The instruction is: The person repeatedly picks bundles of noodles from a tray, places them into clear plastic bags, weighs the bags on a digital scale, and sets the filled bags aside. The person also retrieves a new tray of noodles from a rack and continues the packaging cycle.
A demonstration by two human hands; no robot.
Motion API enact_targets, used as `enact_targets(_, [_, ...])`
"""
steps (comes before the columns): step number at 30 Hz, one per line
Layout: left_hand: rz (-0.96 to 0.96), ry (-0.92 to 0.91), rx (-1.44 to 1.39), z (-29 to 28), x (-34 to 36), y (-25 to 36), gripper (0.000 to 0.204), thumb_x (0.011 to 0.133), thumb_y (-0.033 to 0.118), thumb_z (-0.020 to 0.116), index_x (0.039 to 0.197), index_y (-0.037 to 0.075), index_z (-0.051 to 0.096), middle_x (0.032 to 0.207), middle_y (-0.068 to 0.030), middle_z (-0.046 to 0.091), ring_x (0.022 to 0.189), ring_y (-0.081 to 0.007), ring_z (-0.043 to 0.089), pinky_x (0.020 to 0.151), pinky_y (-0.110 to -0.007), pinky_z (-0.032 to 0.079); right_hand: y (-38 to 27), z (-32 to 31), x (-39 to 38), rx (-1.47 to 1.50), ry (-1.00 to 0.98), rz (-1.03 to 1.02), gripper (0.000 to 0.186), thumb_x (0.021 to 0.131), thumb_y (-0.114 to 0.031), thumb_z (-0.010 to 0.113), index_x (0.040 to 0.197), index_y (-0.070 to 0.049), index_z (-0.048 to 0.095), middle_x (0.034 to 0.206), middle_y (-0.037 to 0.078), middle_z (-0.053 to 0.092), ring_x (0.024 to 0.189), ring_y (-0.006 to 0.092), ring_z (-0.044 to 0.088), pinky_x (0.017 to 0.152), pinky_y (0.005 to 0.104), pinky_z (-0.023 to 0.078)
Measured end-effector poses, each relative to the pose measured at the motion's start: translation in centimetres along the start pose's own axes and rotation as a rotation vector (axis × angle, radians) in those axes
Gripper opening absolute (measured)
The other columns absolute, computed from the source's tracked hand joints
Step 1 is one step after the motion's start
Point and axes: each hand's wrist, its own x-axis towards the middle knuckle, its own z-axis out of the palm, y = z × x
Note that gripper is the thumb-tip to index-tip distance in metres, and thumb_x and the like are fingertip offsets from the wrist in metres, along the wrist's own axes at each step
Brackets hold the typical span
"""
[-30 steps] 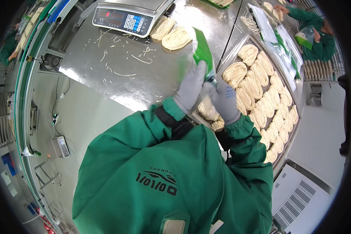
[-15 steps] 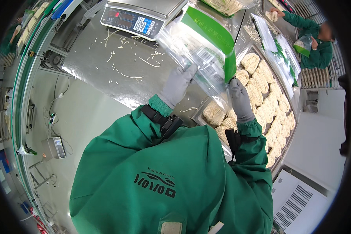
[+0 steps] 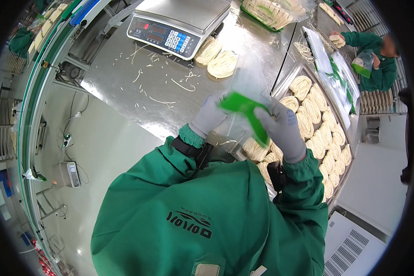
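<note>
My left hand (image 3: 209,112) and my right hand (image 3: 283,126), both in grey gloves, grip a clear plastic bag with a green panel (image 3: 244,106), blurred by motion. The bag is held over the steel table (image 3: 119,78), beside a metal tray (image 3: 244,154) full of pale noodle nests (image 3: 315,110). Beyond my hands, two noodle nests (image 3: 221,64) lie next to a digital scale (image 3: 177,20), with loose noodle bits scattered on the steel.
A filled noodle bag (image 3: 271,11) lies at the back, stacked flat bags (image 3: 340,73) beside the tray. At right, a co-worker in green (image 3: 377,64) holds noodles and a bag. A conveyor (image 3: 41,64) curves along the left, with another person (image 3: 20,41) beyond.
The bag, spread out up and away from me half a second ago, is now turned with its green panel low between my hands. The two nests by the scale show again.
</note>
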Motion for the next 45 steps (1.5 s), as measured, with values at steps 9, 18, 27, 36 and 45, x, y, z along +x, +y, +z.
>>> enact_targets(9, [0.388, 0.348, 0.770, 3.1, -1.0, 4.3, 0.043, 0.082, 0.019, 0.067, 0.118, 0.001, 0.052, 0.103, -0.0186, 0.059, 0.091, -0.0324, 0.060, 0.080, -0.043, 0.048, 1.5, 1.0, 1.2, 0.204, 0.254, 0.034, 0.040, 0.100, -0.039, 0.048, 0.091, -0.001, 0.061, 0.067, 0.000, 0.046, 0.064, 0.0068, 0.041, 0.056, 0.0252, 0.035])
enact_targets(18, [-0.459, -0.481, -0.264, 4.1, -2.5, 4.5, 0.036, 0.088, 0.015, 0.060, 0.120, 0.000, 0.052, 0.104, -0.0081, 0.061, 0.092, -0.0160, 0.060, 0.079, -0.031, 0.050, -1.4, 2.6, 0.8, 0.527, 0.185, 0.248, 0.052, 0.101, -0.046, 0.035, 0.088, 0.000, 0.057, 0.068, 0.003, 0.054, 0.055, 0.0097, 0.049, 0.050, 0.0252, 0.040])
enact_targets(27, [-0.564, 0.056, -0.147, -1.4, -0.6, 4.0, 0.055, 0.099, 0.039, 0.045, 0.138, 0.001, 0.036, 0.127, -0.0177, 0.053, 0.113, -0.0259, 0.054, 0.094, -0.033, 0.046, 0.6, -1.8, 0.0, 0.388, 0.232, 0.111, 0.040, 0.100, -0.034, 0.041, 0.098, 0.003, 0.057, 0.080, 0.013, 0.062, 0.064, 0.0224, 0.058, 0.058, 0.0320, 0.047])
enact_targets(36, [-0.670, -0.441, -0.314, -6.5, -2.6, 1.8, 0.037, 0.096, 0.026, 0.057, 0.119, -0.002, 0.057, 0.109, -0.0101, 0.065, 0.098, -0.0169, 0.061, 0.086, -0.029, 0.048, 6.9, -3.0, 1.0, -0.132, 0.048, -0.136, 0.043, 0.082, -0.011, 0.060, 0.121, 0.001, 0.047, 0.086, 0.019, 0.060, 0.075, 0.0327, 0.059, 0.067, 0.0367, 0.047])
enact_targets(45, [-0.126, -0.170, 0.383, -4.7, -4.0, 5.3, 0.007, 0.087, 0.009, 0.065, 0.084, 0.002, 0.064, 0.073, 0.0009, 0.060, 0.065, -0.0079, 0.054, 0.056, -0.026, 0.043, -6.7, -1.3, -0.4, -0.183, 0.567, 0.039, 0.024, 0.093, -0.027, 0.054, 0.098, -0.004, 0.059, 0.084, 0.011, 0.062, 0.076, 0.0246, 0.061, 0.070, 0.0377, 0.048])
